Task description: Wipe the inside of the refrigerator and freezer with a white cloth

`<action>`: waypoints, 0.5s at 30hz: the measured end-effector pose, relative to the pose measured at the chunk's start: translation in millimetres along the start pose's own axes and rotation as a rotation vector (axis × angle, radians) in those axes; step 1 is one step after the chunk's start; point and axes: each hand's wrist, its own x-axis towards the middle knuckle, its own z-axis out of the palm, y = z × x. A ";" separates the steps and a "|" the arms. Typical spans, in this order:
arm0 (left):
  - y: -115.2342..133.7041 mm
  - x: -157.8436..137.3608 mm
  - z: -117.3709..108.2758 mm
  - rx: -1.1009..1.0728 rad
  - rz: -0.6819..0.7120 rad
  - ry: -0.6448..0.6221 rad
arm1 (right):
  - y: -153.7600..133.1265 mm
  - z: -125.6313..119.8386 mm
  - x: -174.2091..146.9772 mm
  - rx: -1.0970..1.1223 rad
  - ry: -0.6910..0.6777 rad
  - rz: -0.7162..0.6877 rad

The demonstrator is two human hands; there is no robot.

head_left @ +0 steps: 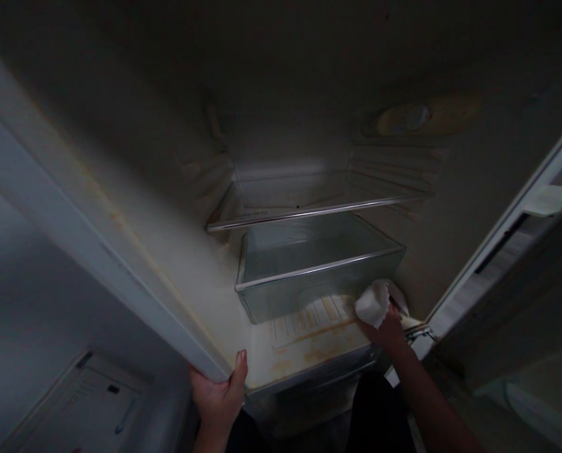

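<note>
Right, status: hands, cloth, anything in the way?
Left hand on fridge edge. Right hand holding white cloth at stained fridge floor. Clear drawer close behind.

The white cloth (pixel 371 305) hides some fingertips of the right hand (pixel 388 326). Most fingers of the left hand (pixel 215 395) are out of sight at the near left edge of the fridge (pixel 168 296). Both forearms run off the bottom edge. The fridge's upper part fades into darkness and is cut off above. Writing on the panel (pixel 80 402) at left and marks on the dial (pixel 417 116) at far right are too small to read.
</note>
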 end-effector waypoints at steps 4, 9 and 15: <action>2.2 1.1 0.4 -0.018 -0.002 -0.005 | -3.8 -2.8 2.2 -0.012 -0.024 0.010; 3.4 1.3 0.5 -0.009 -0.027 -0.004 | -0.5 -1.4 1.3 -0.013 -0.056 0.018; 3.3 -0.1 -0.7 0.008 -0.030 -0.013 | 1.5 -0.3 -0.5 -0.031 -0.033 0.013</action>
